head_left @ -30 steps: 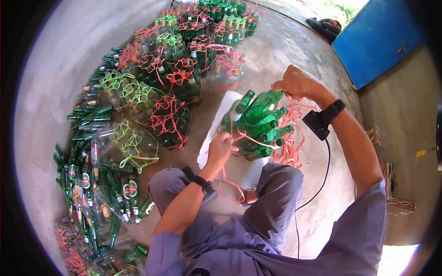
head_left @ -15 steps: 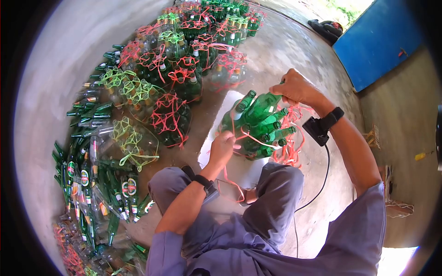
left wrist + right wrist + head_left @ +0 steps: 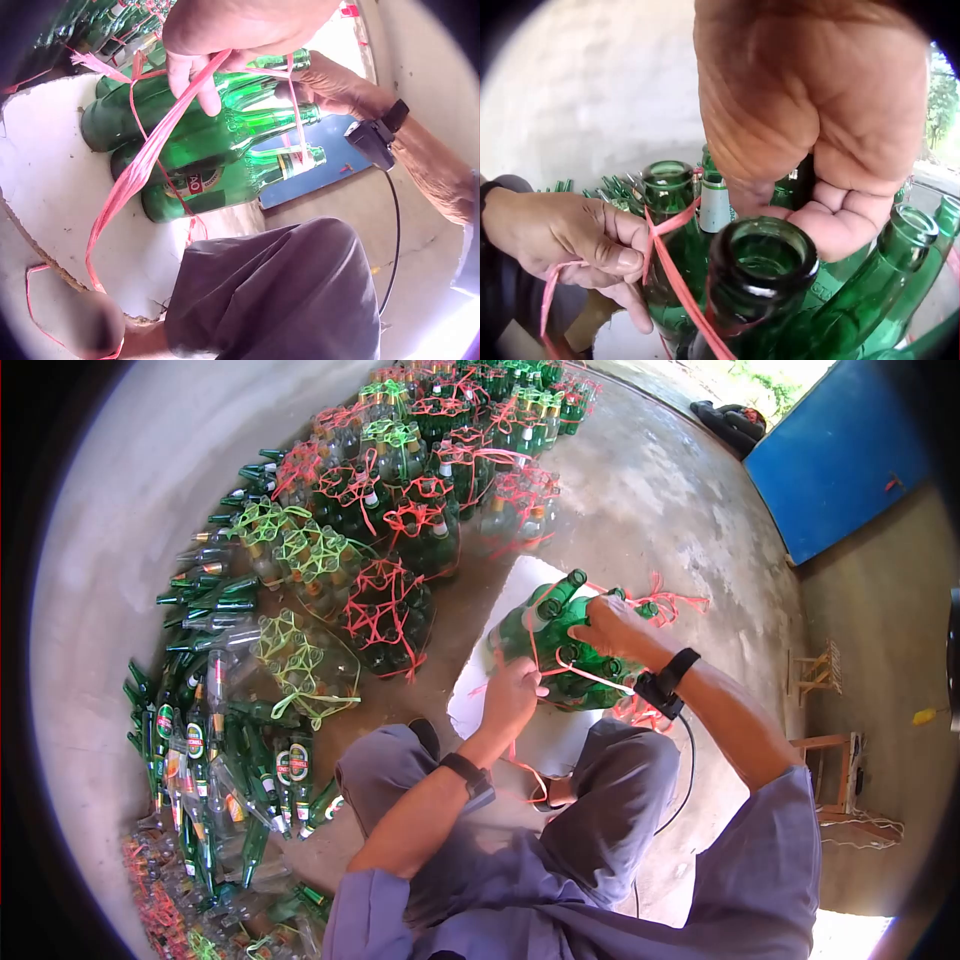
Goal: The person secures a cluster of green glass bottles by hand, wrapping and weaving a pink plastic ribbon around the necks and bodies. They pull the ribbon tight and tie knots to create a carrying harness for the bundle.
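Observation:
A cluster of green glass bottles (image 3: 514,628) stands on a white board (image 3: 470,695) before my knees, with pink plastic twine (image 3: 135,174) running round the necks and sides. My left hand (image 3: 513,696) pinches the twine at the near left side, beside a bottle neck (image 3: 669,196). From above, my right hand (image 3: 618,632) reaches in among the necks, its fingers curled round the neck of a bottle in the middle; the palm hides most of that bottle. One bottle in the left wrist view shows a label (image 3: 196,184). A loose twine end hangs below my left hand.
Bundles of bottles tied with red and green twine (image 3: 385,610) fill the floor at the left and back. Loose bottles (image 3: 205,760) lie along the left wall. More pink twine (image 3: 680,600) lies right of the board. A blue door (image 3: 840,460) stands at the back right.
My right hand has come down and in with the bottle it held raised, lowering it into the middle of the cluster. The left hand stays on the twine. The head view has shifted slightly.

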A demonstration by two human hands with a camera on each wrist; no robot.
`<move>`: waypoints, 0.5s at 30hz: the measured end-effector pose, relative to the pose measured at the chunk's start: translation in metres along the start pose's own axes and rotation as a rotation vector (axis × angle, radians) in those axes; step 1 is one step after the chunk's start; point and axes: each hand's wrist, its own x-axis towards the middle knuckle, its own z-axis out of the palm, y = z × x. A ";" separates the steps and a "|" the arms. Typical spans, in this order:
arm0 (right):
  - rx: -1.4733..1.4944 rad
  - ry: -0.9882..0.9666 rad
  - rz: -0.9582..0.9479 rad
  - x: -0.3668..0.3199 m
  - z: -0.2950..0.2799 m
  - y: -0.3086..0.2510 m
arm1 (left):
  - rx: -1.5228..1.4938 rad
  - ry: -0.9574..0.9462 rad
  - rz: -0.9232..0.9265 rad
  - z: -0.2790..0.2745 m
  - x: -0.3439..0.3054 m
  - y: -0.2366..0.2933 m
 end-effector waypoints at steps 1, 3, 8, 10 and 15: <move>-0.072 0.025 -0.086 0.003 0.002 0.003 | 0.004 -0.002 -0.010 0.000 0.000 0.000; -0.057 0.017 -0.087 0.009 0.001 0.003 | -0.042 0.029 0.008 0.001 0.003 0.000; -0.062 -0.035 -0.059 0.012 -0.004 -0.009 | -0.041 0.045 -0.001 0.001 0.006 -0.002; -0.049 -0.006 -0.031 0.009 -0.010 -0.022 | -0.084 0.055 -0.019 -0.001 0.007 0.002; -0.053 0.186 -0.086 0.017 0.018 -0.022 | -0.363 0.025 -0.091 -0.004 0.000 0.011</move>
